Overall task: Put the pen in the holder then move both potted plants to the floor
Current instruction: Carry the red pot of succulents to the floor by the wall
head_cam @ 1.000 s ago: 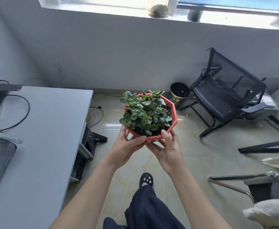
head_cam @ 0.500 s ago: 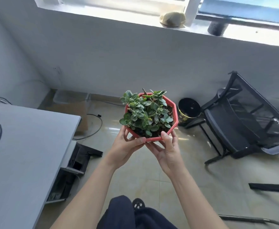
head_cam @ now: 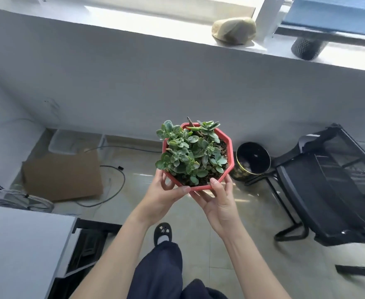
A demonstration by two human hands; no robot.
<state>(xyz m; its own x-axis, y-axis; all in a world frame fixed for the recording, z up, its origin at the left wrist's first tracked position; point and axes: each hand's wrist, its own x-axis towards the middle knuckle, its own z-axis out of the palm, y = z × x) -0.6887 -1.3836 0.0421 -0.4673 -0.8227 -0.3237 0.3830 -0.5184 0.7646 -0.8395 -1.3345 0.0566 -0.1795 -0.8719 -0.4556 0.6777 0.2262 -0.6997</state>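
Note:
A red eight-sided pot of green succulents [head_cam: 195, 155] is held upright in the air above the tiled floor [head_cam: 198, 214]. My left hand [head_cam: 163, 195] cups its near left side, thumb on the rim. My right hand [head_cam: 217, 198] grips the near right side, thumb over the rim. The pen, the holder and the other potted plant are out of view.
The grey desk corner [head_cam: 19, 249] lies at lower left with a black unit [head_cam: 86, 244] under it. A cardboard box [head_cam: 62, 175], cables [head_cam: 114, 186] and a clear bin [head_cam: 69, 141] sit left on the floor. A black bin [head_cam: 252, 160] and a black mesh chair [head_cam: 328, 186] stand right. My foot [head_cam: 163, 233] is below the pot.
I have stepped forward past the desk toward the wall. The desk has slid down and left in view, and the box and bin have appeared. Both hands keep the same hold on the pot.

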